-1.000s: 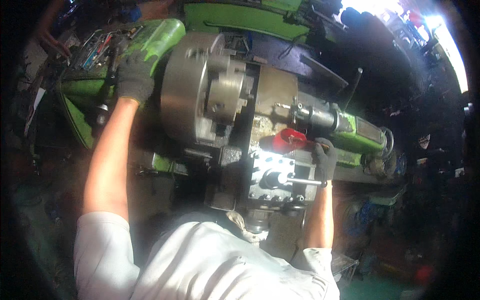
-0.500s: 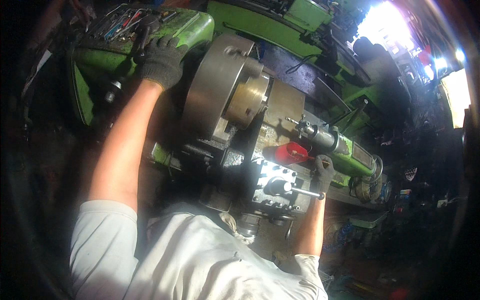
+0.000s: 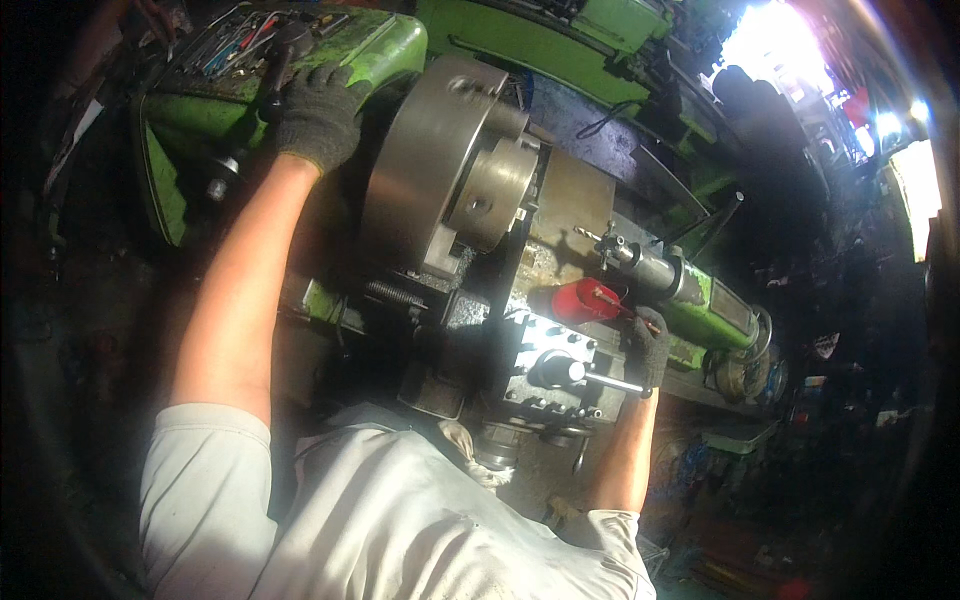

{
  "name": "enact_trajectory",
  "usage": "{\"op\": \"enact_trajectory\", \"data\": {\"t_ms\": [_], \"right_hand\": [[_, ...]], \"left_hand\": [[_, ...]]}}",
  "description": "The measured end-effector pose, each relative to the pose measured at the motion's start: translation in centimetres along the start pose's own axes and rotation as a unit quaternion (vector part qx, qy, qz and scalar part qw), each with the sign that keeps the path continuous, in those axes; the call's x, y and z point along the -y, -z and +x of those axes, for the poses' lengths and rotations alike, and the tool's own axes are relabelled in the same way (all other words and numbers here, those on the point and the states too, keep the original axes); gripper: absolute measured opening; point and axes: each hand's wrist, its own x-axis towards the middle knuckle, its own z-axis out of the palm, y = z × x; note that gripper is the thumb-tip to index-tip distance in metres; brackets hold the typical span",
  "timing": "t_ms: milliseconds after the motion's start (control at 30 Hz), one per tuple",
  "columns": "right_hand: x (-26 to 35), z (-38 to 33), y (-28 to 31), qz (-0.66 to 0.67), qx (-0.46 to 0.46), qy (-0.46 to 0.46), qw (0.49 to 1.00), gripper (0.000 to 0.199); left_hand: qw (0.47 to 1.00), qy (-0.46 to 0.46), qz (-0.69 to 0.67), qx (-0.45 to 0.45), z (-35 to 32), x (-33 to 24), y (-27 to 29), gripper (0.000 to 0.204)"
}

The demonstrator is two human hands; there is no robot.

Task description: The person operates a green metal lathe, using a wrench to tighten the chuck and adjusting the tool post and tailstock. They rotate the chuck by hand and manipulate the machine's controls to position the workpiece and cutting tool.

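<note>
My left hand [image 3: 318,118], in a dark grey glove, lies on the front edge of the green lathe headstock [image 3: 385,50]. Its fingers are stretched out, with the thumb side beside a dark lever [image 3: 278,75]. A large steel chuck [image 3: 425,165] holds a round metal workpiece [image 3: 495,195] with a hole in its side. On the right, my gloved right hand [image 3: 648,350] is closed around a thin stick-like handle [image 3: 648,324], which slants toward a red cup [image 3: 582,301]. The handle's far end cannot be made out clearly. The cup stands behind the tool post [image 3: 550,370].
A tool-post lever [image 3: 615,383] sticks out close to my right wrist. Beyond the cup, a drill bit [image 3: 588,234] points from the tailstock [image 3: 715,310] toward the chuck. Several hand tools [image 3: 240,45] lie on the headstock. Another green machine [image 3: 540,55] stands behind.
The workpiece surface looks different, with a hole now showing. My right hand has shifted slightly, and more of the thin handle shows. My left hand stays by the lever.
</note>
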Motion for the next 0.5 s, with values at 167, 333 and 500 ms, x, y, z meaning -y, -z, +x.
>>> {"op": "enact_trajectory", "data": {"t_ms": [167,333,500], "right_hand": [[-1.6,0.9,0.9,-0.073,0.018,0.035,0.997,0.025],[-0.2,-0.4,-0.7,-0.021,0.03,-0.022,0.999,0.03],[-1.4,-0.2,0.7,-0.013,0.005,-0.022,1.0,0.028]], "left_hand": [[1.0,-0.002,-0.009,-0.016,-0.2,0.2,0.0,0.046],[1.0,-0.005,-0.001,0.008,0.0,0.1,0.2,0.045],[0.999,-0.018,0.023,-0.015,0.5,0.2,0.1,0.044]]}}
